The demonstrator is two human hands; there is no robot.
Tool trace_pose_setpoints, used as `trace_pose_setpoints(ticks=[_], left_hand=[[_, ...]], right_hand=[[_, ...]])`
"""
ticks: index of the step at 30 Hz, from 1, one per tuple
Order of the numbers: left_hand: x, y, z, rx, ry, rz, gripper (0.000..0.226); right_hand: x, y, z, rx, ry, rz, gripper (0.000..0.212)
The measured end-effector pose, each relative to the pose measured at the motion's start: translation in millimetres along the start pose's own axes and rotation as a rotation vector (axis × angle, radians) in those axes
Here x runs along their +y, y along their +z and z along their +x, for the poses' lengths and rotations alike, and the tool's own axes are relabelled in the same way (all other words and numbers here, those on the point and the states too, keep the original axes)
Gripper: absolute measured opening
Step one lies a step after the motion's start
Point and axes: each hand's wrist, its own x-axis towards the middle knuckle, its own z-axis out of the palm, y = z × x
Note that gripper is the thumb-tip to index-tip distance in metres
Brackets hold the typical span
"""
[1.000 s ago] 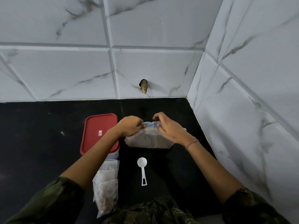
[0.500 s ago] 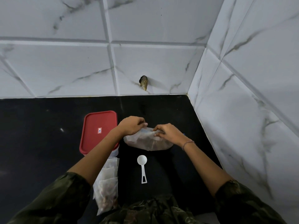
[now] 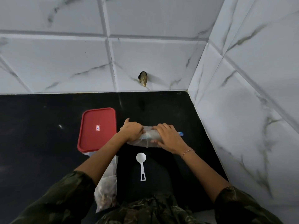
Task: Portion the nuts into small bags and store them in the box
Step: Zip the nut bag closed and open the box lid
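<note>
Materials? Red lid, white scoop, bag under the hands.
Red lid: likely plastic, smooth satin finish, moulded rounded rim.
White scoop: likely plastic, slightly glossy, one piece with cut-out handle.
Bag: thin clear plastic film; it creases and the contents show through hazily.

Looks like a home kitchen. Told by a glossy black stone counter (image 3: 40, 126) butting into a corner of two walls faced with white marble-look tiles (image 3: 56, 62), grey-veined, with wide grout lines. Also by a dark brassy stub (image 3: 143, 78) poking from the back wall just above the counter's far edge. Laid out on the counter, household food-storage gear: a red-lidded plastic box (image 3: 97, 128) left of the middle, a big clear bag (image 3: 148, 135) just right of it, a white scoop (image 3: 141, 164) and small filled bags (image 3: 106, 191) toward the near edge.
</note>
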Motion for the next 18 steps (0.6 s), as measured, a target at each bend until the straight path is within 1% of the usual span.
trace_pose_setpoints(ticks=[2,3,4,6,9,11,13,16,18], left_hand=[[0.6,4.6,1.8,0.019,0.006,-0.088,0.037],[0.5,7.5,2.6,0.03,0.012,-0.137,0.032],[-0.4,10.5,3.9,0.039,0.012,-0.194,0.026],[-3.6,15.3,7.2,0.051,-0.017,-0.296,0.019],[-6.1,18.0,8.8,0.064,-0.058,-0.315,0.017],[-4.4,18.5,6.7,0.086,-0.063,-0.233,0.02],[1.4,20.9,3.0,0.116,-0.074,-0.073,0.026],[12.8,23.1,-1.4,0.153,-0.158,0.128,0.043],[15.7,21.5,-2.8,0.188,-0.148,0.235,0.054]], right_hand=[[8.0,6.8,-9.2,-0.026,-0.022,-0.045,0.06],[10.9,8.5,-10.8,-0.056,-0.012,-0.04,0.06],[13.0,10.5,-10.6,-0.094,0.006,-0.019,0.058],[13.8,14.7,-7.4,-0.124,0.036,0.076,0.046],[14.3,18.0,-0.2,-0.134,0.13,0.26,0.03],[16.2,19.7,5.6,-0.191,0.192,0.315,0.026],[19.5,21.9,11.3,-0.236,0.255,0.333,0.024],[24.3,22.3,18.9,-0.255,0.308,0.365,0.022],[25.5,21.8,22.9,-0.248,0.364,0.434,0.023]])
